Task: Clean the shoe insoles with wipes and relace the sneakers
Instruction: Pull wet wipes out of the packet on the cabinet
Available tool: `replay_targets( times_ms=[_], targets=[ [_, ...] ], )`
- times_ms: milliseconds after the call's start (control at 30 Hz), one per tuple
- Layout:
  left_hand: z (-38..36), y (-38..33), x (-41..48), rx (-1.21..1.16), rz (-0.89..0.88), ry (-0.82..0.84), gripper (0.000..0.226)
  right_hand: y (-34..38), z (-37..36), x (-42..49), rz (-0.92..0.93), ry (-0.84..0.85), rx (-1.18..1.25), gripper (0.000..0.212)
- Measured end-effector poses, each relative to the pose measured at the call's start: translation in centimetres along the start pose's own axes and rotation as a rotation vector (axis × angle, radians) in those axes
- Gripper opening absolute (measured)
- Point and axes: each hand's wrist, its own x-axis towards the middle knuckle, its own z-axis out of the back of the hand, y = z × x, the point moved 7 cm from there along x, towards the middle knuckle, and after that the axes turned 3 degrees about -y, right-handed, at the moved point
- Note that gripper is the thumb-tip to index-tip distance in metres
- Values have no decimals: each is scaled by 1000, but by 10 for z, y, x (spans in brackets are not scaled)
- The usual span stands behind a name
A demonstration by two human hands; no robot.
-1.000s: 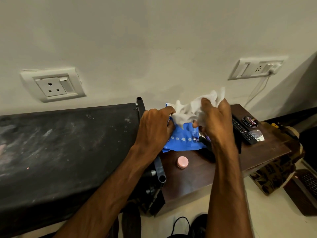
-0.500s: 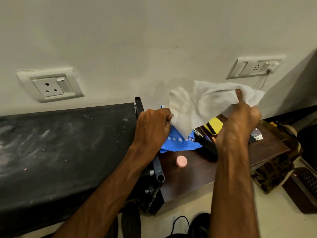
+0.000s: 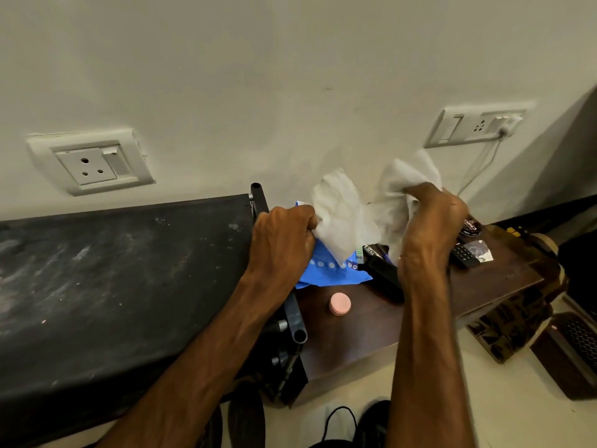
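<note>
Head view shows the wipe (image 3: 342, 218) no longer stretched in a wide sheet as it was half a second ago. My right hand (image 3: 429, 227) has drawn back toward the left one and bunched its end into a wad, so the cloth now sags in folds between the two hands. I judge it is nearly free of the blue wipes pack (image 3: 326, 273), so cleaning can begin soon, though no insole is in sight.

My left hand (image 3: 281, 240) keeps its grip closed, knuckles up, fingers curled over the mouth of the pack at the edge of the brown tabletop (image 3: 371, 328). Whether it also pinches the wipe's near corner I cannot tell. The right grip is closed round the wipe's far end, wrist bent, raised above the pack and a black remote (image 3: 465, 253). Both forearms reach forward from below. The sneakers (image 3: 374, 421) lie on the floor beneath me, dark and only partly visible.
</note>
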Motion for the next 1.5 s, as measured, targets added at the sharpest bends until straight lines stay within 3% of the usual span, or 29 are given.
replay_targets(
  times_ms=[167,200,267,367,533,733,833,1000,1100,1233,1333,1500],
  targets=[
    [0,3,0,27,15,-25,5,-11,-16,-4,-95,271,-196,90],
    [1,3,0,34,17,-40,6,-9,-17,-8,-61,350,-288,91],
    [2,3,-1,38,18,-59,6,-8,-20,-15,62,478,-476,66],
    [1,3,-1,28,23,-61,6,-9,-26,-19,231,506,-711,32],
    [3,1,1,-10,36,-62,8,-27,-36,-25,223,605,-1031,30],
    [10,-9,2,-21,-12,-116,20,-45,-40,-17,187,491,-1181,33],
    [9,-5,3,24,14,-111,26,-29,-29,-12,231,378,-1005,36],
    [6,-3,2,71,29,-83,14,8,-10,-10,341,67,-312,24],
    [7,-4,1,99,27,-86,10,10,-12,-14,421,9,-213,22],
    [7,-1,2,85,59,-61,19,-5,-36,-25,502,279,-457,14],
    [5,4,3,50,118,-30,27,-24,-49,-29,453,466,-686,35],
    [7,8,3,67,165,-17,29,-43,-56,-27,302,687,-1012,13]
  ],
)
